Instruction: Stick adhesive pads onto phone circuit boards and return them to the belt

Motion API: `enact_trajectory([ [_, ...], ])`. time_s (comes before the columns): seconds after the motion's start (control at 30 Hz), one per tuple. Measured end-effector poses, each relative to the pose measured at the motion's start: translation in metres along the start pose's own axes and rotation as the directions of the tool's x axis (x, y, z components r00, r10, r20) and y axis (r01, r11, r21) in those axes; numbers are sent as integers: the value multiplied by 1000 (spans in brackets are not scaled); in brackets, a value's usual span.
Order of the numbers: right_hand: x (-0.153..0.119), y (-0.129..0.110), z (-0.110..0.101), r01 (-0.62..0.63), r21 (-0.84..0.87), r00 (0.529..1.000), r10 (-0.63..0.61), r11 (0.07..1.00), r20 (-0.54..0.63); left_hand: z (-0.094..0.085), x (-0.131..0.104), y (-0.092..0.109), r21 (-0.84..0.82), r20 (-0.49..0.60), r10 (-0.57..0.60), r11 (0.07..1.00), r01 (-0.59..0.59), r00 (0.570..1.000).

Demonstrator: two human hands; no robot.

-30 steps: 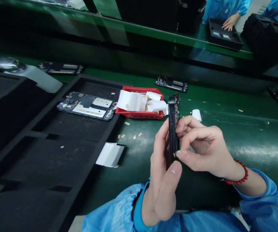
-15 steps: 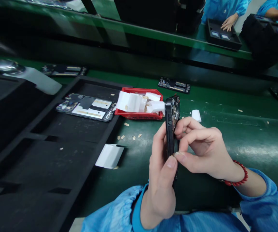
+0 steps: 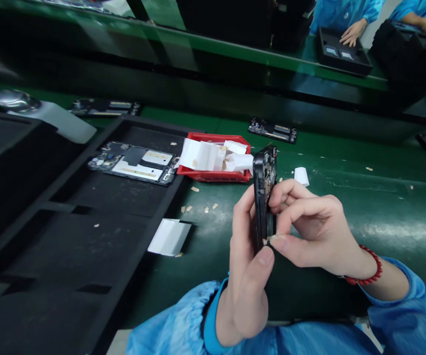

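Upright and nearly edge-on, a black phone frame (image 3: 261, 197) with exposed parts is held in my left hand (image 3: 248, 291), whose fingers wrap behind it and whose thumb lies by its lower edge. My right hand (image 3: 312, 229) is at the frame's inner side, thumb and fingertips pinched together near the bottom. A tiny pale bit (image 3: 266, 241) shows beside the right thumb tip; whether the fingers grip it is unclear. Just beyond the frame stands a red bin (image 3: 213, 176) filled with white paper pieces (image 3: 201, 155).
A black tray (image 3: 150, 222) at left holds another phone frame (image 3: 135, 162). More frames (image 3: 272, 130) lie along the back. White paper (image 3: 169, 237) and tan scraps (image 3: 206, 210) dot the green bench (image 3: 375, 212). Across the partition, a co-worker's hand (image 3: 353, 33) rests over a tray.
My left thumb has slid slightly down, away from the right thumb tip, and the pale bit shows more. Frames along the back sit a little farther right. The held phone frame stays nearly put.
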State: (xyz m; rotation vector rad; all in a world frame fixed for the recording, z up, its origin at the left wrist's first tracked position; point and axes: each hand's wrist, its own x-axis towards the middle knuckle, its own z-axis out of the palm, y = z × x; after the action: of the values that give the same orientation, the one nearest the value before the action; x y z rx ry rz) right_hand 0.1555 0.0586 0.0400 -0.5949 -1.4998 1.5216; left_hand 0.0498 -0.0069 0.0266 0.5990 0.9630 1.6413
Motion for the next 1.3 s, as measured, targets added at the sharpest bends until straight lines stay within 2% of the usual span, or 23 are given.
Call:
enact_trajectory([
  [0.43, -2, 2, 0, 10, 25, 1000, -10, 1000, -14, -2, 0, -1, 17, 40, 47, 999, -48, 998],
  [0.6, -3, 2, 0, 32, 2, 999, -32, 999, -3, 0, 0, 0, 26, 23, 78, 997, -79, 997],
  [0.8, -1, 1, 1, 108, -158, 994, -110, 982, -4, 3, -1, 1, -20, -43, 21, 1000, -22, 999],
  [0.97, -2, -5, -1, 204, -434, 958, -271, 878, -98, 1, 4, -3, -113, -62, 19, 993, -26, 998],
  [1.03, -4, -9, 1, 240, -455, 946, -311, 858, -87, -2, 7, -5, -115, -67, 26, 993, -34, 997],
  [1.17, -9, -12, 6, 327, -474, 932, -361, 818, 19, -8, 7, -10, -82, -50, 32, 996, -36, 998],
  [1.3, -7, -7, 9, 323, -510, 932, -361, 797, 25, -14, -2, -21, -50, -47, 90, 994, -92, 995],
])
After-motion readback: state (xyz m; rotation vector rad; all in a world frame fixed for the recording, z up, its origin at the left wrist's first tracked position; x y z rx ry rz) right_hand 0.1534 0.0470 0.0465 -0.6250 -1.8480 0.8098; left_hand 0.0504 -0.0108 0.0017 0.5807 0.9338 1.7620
